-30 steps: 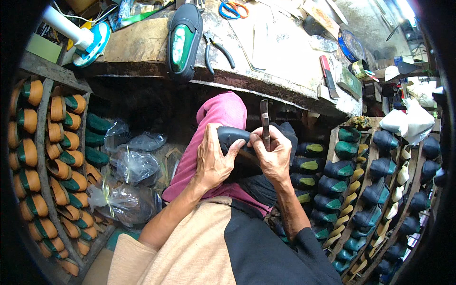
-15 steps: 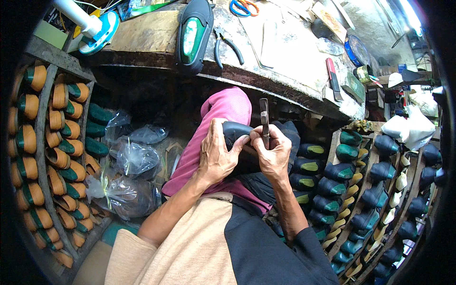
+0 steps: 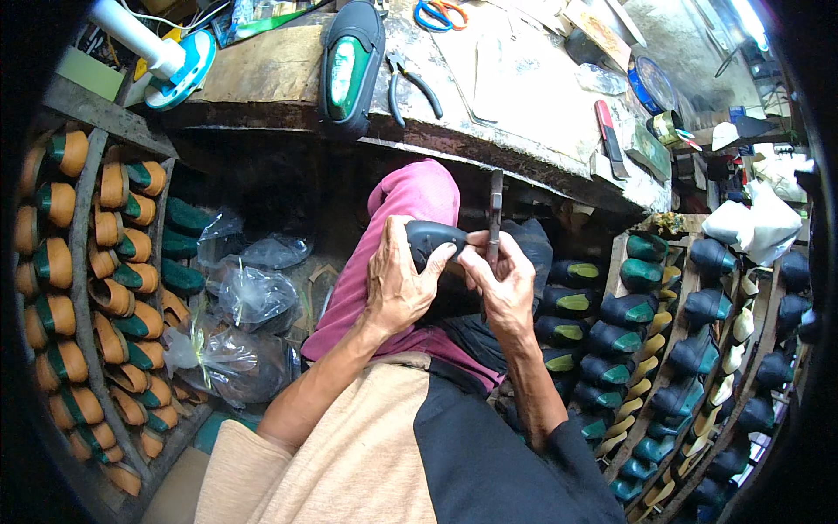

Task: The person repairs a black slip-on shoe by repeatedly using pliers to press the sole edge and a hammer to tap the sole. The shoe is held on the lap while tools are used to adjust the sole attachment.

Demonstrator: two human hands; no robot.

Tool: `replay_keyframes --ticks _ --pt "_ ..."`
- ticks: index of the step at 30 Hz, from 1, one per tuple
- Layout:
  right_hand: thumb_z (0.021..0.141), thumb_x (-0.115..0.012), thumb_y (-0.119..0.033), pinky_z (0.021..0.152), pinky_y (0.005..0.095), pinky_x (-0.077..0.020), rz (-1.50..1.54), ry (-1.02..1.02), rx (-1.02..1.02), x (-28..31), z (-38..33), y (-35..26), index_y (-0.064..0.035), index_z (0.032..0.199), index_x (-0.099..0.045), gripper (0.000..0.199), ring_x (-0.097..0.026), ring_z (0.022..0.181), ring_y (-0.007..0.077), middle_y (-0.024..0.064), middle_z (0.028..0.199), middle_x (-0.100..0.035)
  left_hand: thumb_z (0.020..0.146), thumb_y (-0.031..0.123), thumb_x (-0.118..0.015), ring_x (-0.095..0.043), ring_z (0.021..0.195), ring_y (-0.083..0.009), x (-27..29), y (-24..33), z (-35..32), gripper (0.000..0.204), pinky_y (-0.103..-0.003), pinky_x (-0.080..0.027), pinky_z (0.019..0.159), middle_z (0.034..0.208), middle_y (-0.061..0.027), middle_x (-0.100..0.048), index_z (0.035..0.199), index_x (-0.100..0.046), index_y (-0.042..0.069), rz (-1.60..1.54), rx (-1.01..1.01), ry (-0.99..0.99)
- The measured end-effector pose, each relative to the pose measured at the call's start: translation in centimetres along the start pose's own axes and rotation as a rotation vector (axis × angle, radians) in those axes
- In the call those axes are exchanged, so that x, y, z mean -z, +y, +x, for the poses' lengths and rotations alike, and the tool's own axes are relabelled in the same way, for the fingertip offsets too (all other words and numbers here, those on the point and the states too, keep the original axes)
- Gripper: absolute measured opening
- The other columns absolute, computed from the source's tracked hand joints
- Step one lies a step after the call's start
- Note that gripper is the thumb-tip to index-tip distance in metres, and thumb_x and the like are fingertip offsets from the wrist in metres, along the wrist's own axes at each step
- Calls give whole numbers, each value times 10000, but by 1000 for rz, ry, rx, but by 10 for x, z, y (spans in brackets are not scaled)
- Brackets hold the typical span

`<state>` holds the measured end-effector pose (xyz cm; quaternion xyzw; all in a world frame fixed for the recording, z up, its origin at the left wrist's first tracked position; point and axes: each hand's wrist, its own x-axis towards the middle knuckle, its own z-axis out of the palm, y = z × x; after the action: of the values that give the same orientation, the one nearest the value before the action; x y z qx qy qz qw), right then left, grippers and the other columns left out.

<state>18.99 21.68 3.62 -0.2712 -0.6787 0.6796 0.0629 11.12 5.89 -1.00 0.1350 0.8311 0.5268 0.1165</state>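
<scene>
My left hand [image 3: 403,284] is closed around a black shoe piece [image 3: 436,234], thumb on its near side and fingers behind. Small bright dots show on its smooth dark surface. Its narrow end points right, where the fingertips of my right hand [image 3: 504,278] pinch at the tip. That same hand grips a slim dark hammer [image 3: 496,210], its metal head standing upright above the fingers and most of the handle hidden in the palm. Whether the right fingertips also hold something small, I cannot tell. Both hands are over my lap, beside a knee in pink trousers [image 3: 419,192].
Ahead, the worn workbench [image 3: 541,113] carries a black-and-green shoe [image 3: 352,74], pliers [image 3: 410,87], scissors [image 3: 441,14] and a red-and-black knife [image 3: 610,135]. Racks of tan-and-green shoes [image 3: 57,205] stand left, dark shoes [image 3: 621,338] right. Plastic bags [image 3: 231,349] lie on the left.
The shoe piece has turned in my left hand, so its narrow end now shows toward the right. The hammer has shifted slightly right and up with my right hand.
</scene>
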Motion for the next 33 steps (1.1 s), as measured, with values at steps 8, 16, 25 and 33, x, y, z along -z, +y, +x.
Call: replay_keyframes --ticks 8,16,25,33 --pt "1061 -632 135 845 385 -654 -466 -67 402 -1 -69 -11 48 1718 -288 747 -784 976 307 320 1412 -701 1017 394 -861 -711 1073 -513 -1 1 1 605 -579 -551 914 1137 -280 -689 1333 -523 4 -15 14 -28" --pt "991 -547 226 1321 486 -445 -570 -151 377 -6 -46 -27 1 1771 -344 837 -489 1630 418 294 1779 -441 1017 430 -859 -723 1060 -507 0 -5 0 649 -582 -557 915 1146 -269 -704 1371 -514 10 -13 -30 -36" --pt "1004 -564 192 1340 494 -406 -602 -190 404 -6 -48 -24 50 1740 -386 769 -485 1629 441 337 1731 -481 1024 423 -852 -724 1055 -506 4 -11 2 642 -575 -560 935 1149 -290 -698 1363 -509 -1 -33 -3 -84" --pt "1000 -579 169 1300 464 -460 -580 -130 436 -8 -45 -12 18 1769 -324 825 -517 1603 445 324 1750 -463 1022 377 -847 -713 1155 -502 12 -11 5 602 -566 -555 977 1238 -296 -688 1379 -525 14 16 15 -129"
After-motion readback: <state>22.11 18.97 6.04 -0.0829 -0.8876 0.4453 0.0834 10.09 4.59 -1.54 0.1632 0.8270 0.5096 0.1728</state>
